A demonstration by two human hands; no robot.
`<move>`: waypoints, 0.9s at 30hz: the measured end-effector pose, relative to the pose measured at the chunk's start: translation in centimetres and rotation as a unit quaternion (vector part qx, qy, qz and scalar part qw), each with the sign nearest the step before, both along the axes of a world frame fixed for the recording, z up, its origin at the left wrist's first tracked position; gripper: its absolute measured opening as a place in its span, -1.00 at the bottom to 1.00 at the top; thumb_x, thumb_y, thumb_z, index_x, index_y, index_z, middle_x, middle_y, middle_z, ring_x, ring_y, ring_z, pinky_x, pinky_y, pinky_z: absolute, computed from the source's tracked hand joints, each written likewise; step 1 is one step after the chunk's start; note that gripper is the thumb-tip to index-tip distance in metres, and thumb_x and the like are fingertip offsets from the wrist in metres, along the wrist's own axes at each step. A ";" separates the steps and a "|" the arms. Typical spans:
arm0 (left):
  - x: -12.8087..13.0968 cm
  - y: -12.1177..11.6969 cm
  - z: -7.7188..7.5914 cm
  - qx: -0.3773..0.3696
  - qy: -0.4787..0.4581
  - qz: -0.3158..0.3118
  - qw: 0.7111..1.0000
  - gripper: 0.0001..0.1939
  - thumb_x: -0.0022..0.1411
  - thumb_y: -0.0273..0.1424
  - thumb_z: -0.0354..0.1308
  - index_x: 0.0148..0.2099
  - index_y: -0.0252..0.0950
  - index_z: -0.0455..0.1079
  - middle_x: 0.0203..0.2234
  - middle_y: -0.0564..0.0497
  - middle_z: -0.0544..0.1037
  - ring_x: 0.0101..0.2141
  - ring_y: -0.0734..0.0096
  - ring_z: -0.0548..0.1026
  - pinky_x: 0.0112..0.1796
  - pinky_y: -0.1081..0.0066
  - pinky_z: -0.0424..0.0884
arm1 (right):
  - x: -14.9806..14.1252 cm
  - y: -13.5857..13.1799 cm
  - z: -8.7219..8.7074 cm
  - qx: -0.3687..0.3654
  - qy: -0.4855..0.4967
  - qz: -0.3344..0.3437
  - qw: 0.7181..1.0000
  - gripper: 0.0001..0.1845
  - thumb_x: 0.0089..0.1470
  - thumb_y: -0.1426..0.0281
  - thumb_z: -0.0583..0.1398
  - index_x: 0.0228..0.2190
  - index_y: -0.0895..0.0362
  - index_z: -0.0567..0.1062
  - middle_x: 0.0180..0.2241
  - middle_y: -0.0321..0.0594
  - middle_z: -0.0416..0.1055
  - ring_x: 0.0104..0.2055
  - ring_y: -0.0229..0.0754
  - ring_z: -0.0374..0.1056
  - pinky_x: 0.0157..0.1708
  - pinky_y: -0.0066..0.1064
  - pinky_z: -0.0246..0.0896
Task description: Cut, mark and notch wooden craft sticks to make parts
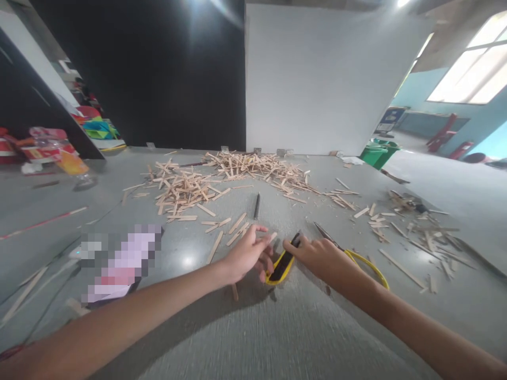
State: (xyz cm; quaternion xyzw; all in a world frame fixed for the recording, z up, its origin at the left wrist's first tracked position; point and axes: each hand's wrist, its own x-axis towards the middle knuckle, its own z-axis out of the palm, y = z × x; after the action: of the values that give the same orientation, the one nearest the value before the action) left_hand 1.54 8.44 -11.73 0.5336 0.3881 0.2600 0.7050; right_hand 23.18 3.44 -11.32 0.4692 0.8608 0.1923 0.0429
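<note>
Yellow and black casing identifies what appears to be a cutter [282, 266], located just below the centre of the frame, slanting from lower left to upper right. The right hand [319, 256] grips its upper end, thumb laid along the dark side; any blade there is too small to make out. The left hand [247, 253] pinches a pale wood piece [273, 236] between thumb and index finger, its other fingers curled near the cutter's lower end; contact there cannot be confirmed.

Handling assessment: the cutter is judged light and rigid, with a smooth casing that could slip; hold is best taken around the yellow body, clear of the upper tip. The wood piece is judged very light, stiff and liable to snap or splinter; a pinch on its flat faces should suffice.

Surroundings: loose sticks [184, 192] lie heaped across the middle of the frame. A dark pen-like rod [257, 206] stands out above the left hand. Scissors [366, 264] with yellow handles lie right of centre, partly behind the right hand.
</note>
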 end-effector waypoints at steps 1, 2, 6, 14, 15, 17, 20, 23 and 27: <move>-0.1 -0.1 -0.1 0.001 -0.007 0.004 1.000 -0.61 0.48 -0.30 0.12 0.24 -0.26 0.15 -0.33 0.06 0.46 -0.50 0.45 0.54 -0.60 0.49 0.47 | 0.4 0.0 -0.2 0.006 0.008 0.011 1.000 -0.49 0.12 0.75 0.14 0.03 0.10 0.46 -0.33 -0.13 0.48 -0.49 -0.07 0.46 -0.57 -0.36 0.22; -0.1 -0.2 -0.2 0.005 -0.015 0.007 1.000 -0.56 0.45 -0.34 0.15 0.26 -0.24 0.08 -0.32 0.06 0.44 -0.48 0.41 0.56 -0.60 0.47 0.50 | 0.8 -0.1 -0.4 0.013 0.020 0.019 1.000 -0.46 0.11 0.77 0.12 0.06 0.11 0.43 -0.31 -0.11 0.48 -0.47 -0.05 0.47 -0.57 -0.36 0.22; 0.2 -0.7 -0.5 0.018 -0.042 -0.004 0.999 -0.60 0.43 -0.36 0.15 0.21 -0.27 0.12 -0.33 0.03 0.46 -0.48 0.36 0.57 -0.59 0.41 0.55 | 1.9 -0.4 -0.8 0.035 0.106 0.044 0.993 -0.48 0.10 0.75 0.09 0.06 0.17 0.37 -0.18 0.01 0.41 -0.35 -0.01 0.45 -0.55 -0.34 0.29; 0.2 -2.2 -0.4 0.001 -0.076 -0.050 0.996 -0.79 0.48 -0.23 0.04 -0.12 -0.28 0.20 -0.46 0.13 0.39 -0.57 0.58 0.40 -0.61 0.61 0.32 | -1.7 -3.0 -0.3 0.027 0.570 0.037 0.820 -0.94 0.30 0.42 0.18 -0.20 0.07 0.48 -0.44 -0.31 0.39 -0.51 -0.26 0.37 -0.51 -0.45 0.30; 0.2 -2.4 -0.4 -0.006 -0.075 -0.067 0.995 -0.79 0.48 -0.23 0.05 -0.12 -0.28 0.19 -0.48 0.12 0.41 -0.57 0.58 0.41 -0.61 0.61 0.32 | -2.2 -3.5 -0.4 0.015 0.603 0.007 0.798 -0.83 0.28 0.44 0.19 -0.08 0.06 0.47 -0.44 -0.33 0.43 -0.54 -0.27 0.39 -0.55 -0.48 0.30; 0.1 -2.7 -0.5 -0.017 -0.069 -0.102 0.992 -0.75 0.49 -0.19 0.03 -0.09 -0.26 0.14 -0.47 0.09 0.47 -0.60 0.54 0.44 -0.66 0.61 0.30 | -2.6 -4.2 -0.8 0.002 0.630 -0.027 0.776 -0.75 0.24 0.45 0.22 -0.04 0.05 0.46 -0.45 -0.35 0.50 -0.57 -0.28 0.42 -0.60 -0.51 0.30; 0.1 -2.9 -0.8 -0.024 -0.052 -0.121 0.991 -0.75 0.52 -0.14 -0.03 -0.05 -0.20 0.08 -0.39 0.07 0.52 -0.64 0.51 0.49 -0.76 0.64 0.22 | -2.6 -4.7 -1.3 -0.011 0.624 -0.035 0.781 -0.87 0.20 0.46 0.26 -0.19 0.04 0.54 -0.51 -0.37 0.53 -0.61 -0.29 0.41 -0.62 -0.50 0.28; 0.1 -3.1 -1.0 -0.019 -0.046 -0.109 0.993 -0.78 0.52 -0.18 0.01 -0.01 -0.16 0.07 -0.35 0.12 0.49 -0.61 0.53 0.51 -0.75 0.67 0.25 | -2.4 -4.6 -1.5 -0.018 0.627 -0.039 0.778 -0.89 0.19 0.47 0.26 -0.23 0.05 0.55 -0.60 -0.44 0.47 -0.67 -0.33 0.34 -0.65 -0.50 0.22; 0.3 -3.3 -1.0 -0.011 -0.036 -0.099 0.994 -0.76 0.50 -0.21 0.05 0.03 -0.13 0.05 -0.33 0.12 0.48 -0.52 0.48 0.57 -0.69 0.65 0.34 | -2.2 -4.5 -1.4 -0.041 0.638 -0.048 0.768 -0.90 0.19 0.48 0.26 -0.23 0.06 0.55 -0.58 -0.43 0.49 -0.66 -0.34 0.34 -0.62 -0.50 0.24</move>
State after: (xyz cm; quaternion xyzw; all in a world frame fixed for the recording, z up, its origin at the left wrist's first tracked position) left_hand 1.79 5.13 -12.68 0.5518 0.3105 0.2033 0.7469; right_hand 20.93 -1.04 -12.71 0.5223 0.6734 -0.1888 -0.4879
